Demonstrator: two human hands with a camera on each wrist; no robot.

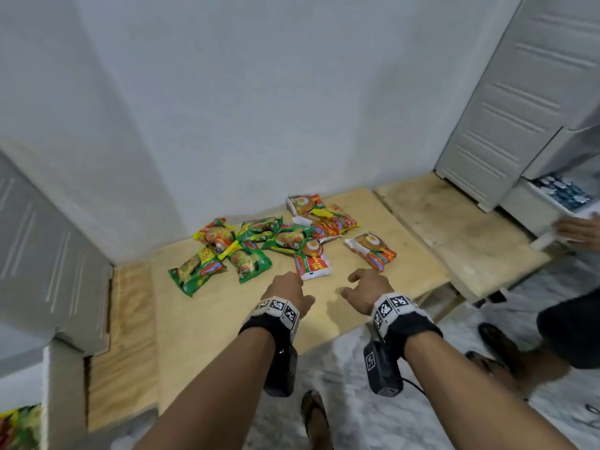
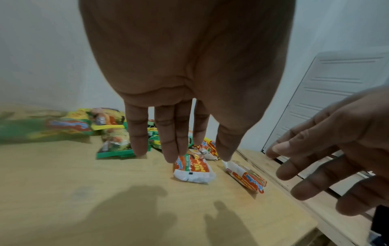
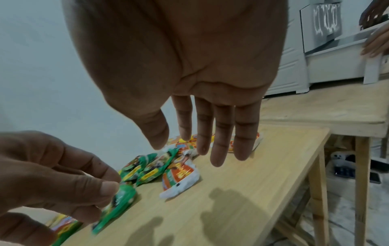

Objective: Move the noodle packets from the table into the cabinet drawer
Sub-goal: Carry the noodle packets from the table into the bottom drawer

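Several noodle packets lie in a loose heap on the wooden table: green ones at the left, red and white ones toward the back. A red-white packet lies nearest, just beyond my left hand. Another red-white packet lies apart at the right, beyond my right hand. Both hands hover over the table with straight fingers, holding nothing.
A white drawer cabinet stands at the right on a second wooden bench; its pulled-out drawer holds dark packets, and another person's hand rests on it. Another white cabinet stands at the left. Feet in sandals are below.
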